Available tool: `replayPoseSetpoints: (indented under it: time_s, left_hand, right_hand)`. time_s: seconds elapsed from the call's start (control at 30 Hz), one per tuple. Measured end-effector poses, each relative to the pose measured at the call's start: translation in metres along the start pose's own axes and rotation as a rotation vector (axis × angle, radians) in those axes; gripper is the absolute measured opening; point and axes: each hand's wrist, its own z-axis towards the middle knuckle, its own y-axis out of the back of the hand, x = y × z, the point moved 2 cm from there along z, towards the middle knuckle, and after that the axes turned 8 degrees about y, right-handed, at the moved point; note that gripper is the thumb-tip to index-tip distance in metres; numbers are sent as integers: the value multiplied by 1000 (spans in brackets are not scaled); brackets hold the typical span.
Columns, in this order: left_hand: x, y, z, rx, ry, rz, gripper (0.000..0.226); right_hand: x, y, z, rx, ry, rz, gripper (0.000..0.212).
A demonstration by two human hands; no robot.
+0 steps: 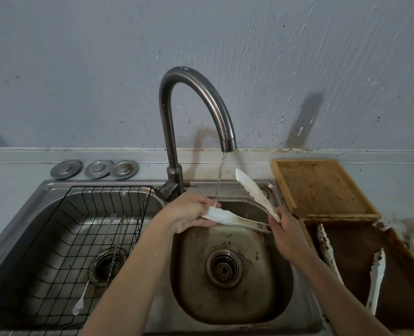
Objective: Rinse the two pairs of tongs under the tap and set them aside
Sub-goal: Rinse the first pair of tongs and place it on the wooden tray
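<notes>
Left hand (189, 212) pinched lower arm of white tongs (227, 218) under tap (196, 103) stream. Right hand (287, 232) gripped hinge end; tongs spread in V over right sink basin (232, 309), pale, faintly stained. Second pair of tongs (376, 282), white, smeared brown, lay on dark tray (356, 248) on counter (395, 180), right of sink. No readable writing.

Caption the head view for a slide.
Both hands, left hand and right hand, rinse white tongs under the running tap.
</notes>
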Motion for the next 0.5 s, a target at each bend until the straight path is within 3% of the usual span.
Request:
replayPoseSetpoints:
  time_s: [0.07, 0.27, 0.5]
  left_hand:
    - [-2, -5, 0, -23, -3, 34, 22]
    - [0, -15, 7, -370, -137, 220, 10]
    - [-8, -26, -4, -407, -139, 545, 27]
  right_hand:
    - [-1, 0, 1, 8, -21, 30, 8]
    - [-10, -8, -2, 63, -71, 87, 9]
    - [-8, -6, -2, 13, -158, 278, 13]
